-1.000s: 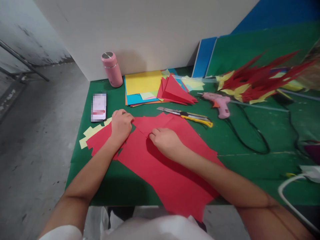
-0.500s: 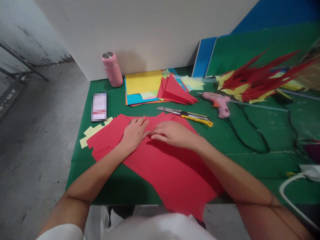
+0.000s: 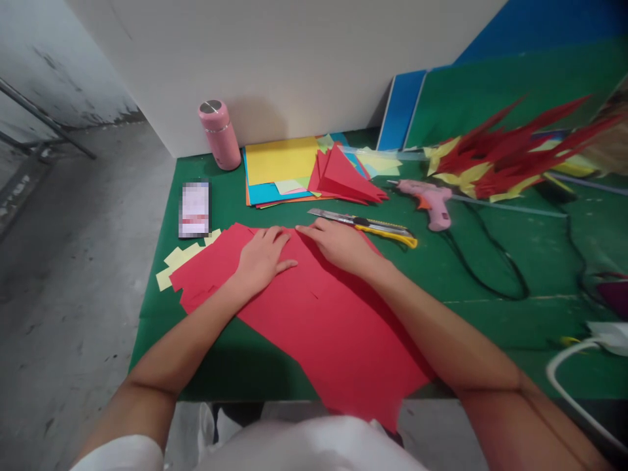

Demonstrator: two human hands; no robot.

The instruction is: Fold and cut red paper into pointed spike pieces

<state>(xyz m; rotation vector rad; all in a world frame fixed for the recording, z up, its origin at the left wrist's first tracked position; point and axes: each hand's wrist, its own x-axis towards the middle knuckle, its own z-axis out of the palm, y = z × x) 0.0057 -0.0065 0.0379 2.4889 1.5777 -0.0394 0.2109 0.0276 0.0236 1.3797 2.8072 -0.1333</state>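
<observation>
Too blurred to read on phone (image 3: pixel 195 209) screen. Resting left hand (image 3: pixel 262 257), spread, and right hand (image 3: pixel 338 245), grip impossible to tell, on red paper (image 3: pixel 338 333), slanting lengthwise far left to near right across table (image 3: pixel 549 261), past front edge.

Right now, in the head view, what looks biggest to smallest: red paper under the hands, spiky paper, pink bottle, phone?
1. Red paper
2. Spiky paper
3. Pink bottle and phone, too alike to rank

Right hand (image 3: pixel 336 243) now farther up red paper (image 3: pixel 338 340)
</observation>
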